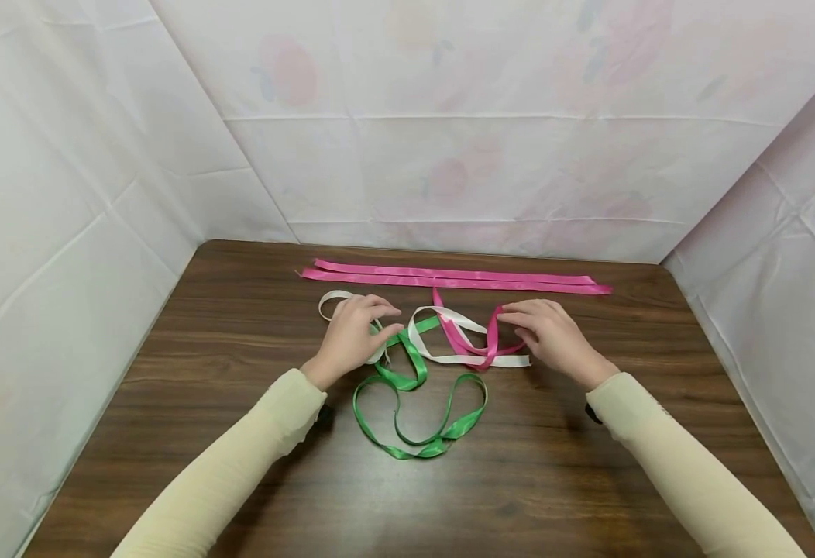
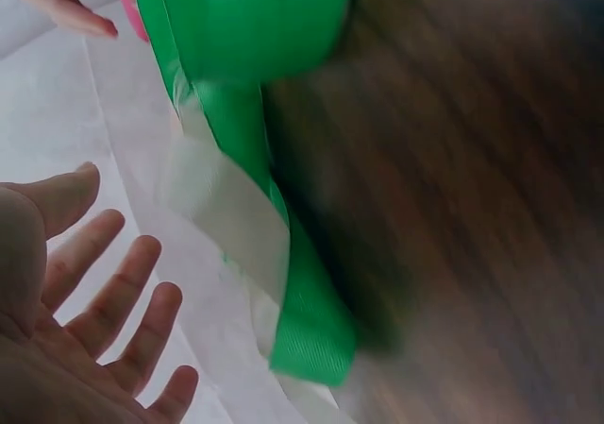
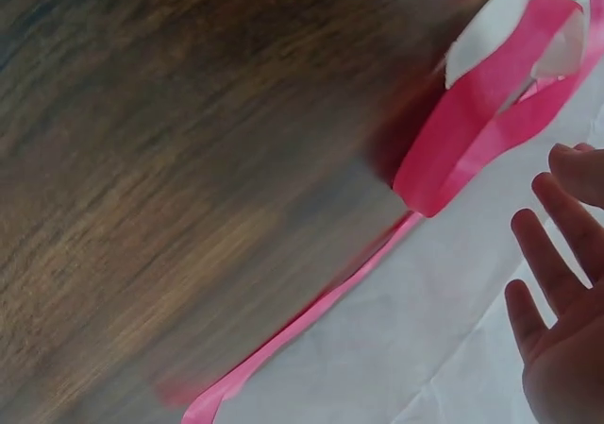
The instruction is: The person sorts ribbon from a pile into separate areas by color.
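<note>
My left hand [image 1: 353, 329] hovers over the left part of a loose tangle, its fingers spread and relaxed in the left wrist view. Close by it are a white ribbon [image 1: 334, 294] and a curled green ribbon [image 1: 407, 382]. My right hand [image 1: 552, 335] is at the tangle's right side, beside a looped pink ribbon [image 1: 493, 335]. In the right wrist view, its fingers extend apart from the pink ribbon [image 3: 472, 112] and hold nothing. A second stretch of white ribbon [image 1: 512, 361] crosses the pink loops. Part of the left white ribbon is hidden behind my left hand.
Two straight pink ribbons [image 1: 449, 283] lie side by side along the table's back. Another looped stretch of green ribbon [image 1: 437, 447] lies nearer me. The brown wooden table [image 1: 240, 465] is bordered by white cloth walls [image 1: 407, 170] at the back and both sides.
</note>
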The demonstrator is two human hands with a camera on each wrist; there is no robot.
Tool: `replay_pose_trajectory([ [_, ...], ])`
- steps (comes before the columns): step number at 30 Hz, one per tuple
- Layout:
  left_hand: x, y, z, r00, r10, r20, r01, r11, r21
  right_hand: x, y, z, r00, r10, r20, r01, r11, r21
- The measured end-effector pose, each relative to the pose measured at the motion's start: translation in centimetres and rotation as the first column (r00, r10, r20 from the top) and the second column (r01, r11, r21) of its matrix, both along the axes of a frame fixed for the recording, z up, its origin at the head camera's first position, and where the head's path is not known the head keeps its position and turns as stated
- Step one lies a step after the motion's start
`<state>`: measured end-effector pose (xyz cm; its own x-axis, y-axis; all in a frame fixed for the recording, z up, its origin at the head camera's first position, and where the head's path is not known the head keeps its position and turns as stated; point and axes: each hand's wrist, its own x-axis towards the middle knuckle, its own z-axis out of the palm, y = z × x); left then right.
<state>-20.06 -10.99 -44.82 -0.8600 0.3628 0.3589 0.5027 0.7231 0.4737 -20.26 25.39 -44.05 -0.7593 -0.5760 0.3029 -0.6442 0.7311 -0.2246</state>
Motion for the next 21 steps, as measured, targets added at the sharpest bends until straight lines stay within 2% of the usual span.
replay_pose_trajectory([
  [7,0.8,1.3,0.0,0.999,-0.037,0.035,0.038,0.999,-0.030,0.0,-0.2,-0.6,0.996,0.086,-0.018,-0.084,0.994,0.066],
  [12,1.1,1.9,-0.1,0.991,-0.119,0.065,0.123,0.990,-0.070,0.1,-0.6,-0.6,0.993,0.116,0.014,-0.117,0.988,0.105],
  [16,1.4,2.1,-0.4,0.975,-0.191,0.116,0.204,0.972,-0.116,0.4,-0.8,-1.0,0.991,0.128,0.045,-0.132,0.983,0.126],
  [21,1.9,2.2,-0.5,0.942,-0.216,0.257,0.266,0.947,-0.180,0.8,-1.0,-1.5,0.987,0.128,0.094,-0.140,0.982,0.127],
])
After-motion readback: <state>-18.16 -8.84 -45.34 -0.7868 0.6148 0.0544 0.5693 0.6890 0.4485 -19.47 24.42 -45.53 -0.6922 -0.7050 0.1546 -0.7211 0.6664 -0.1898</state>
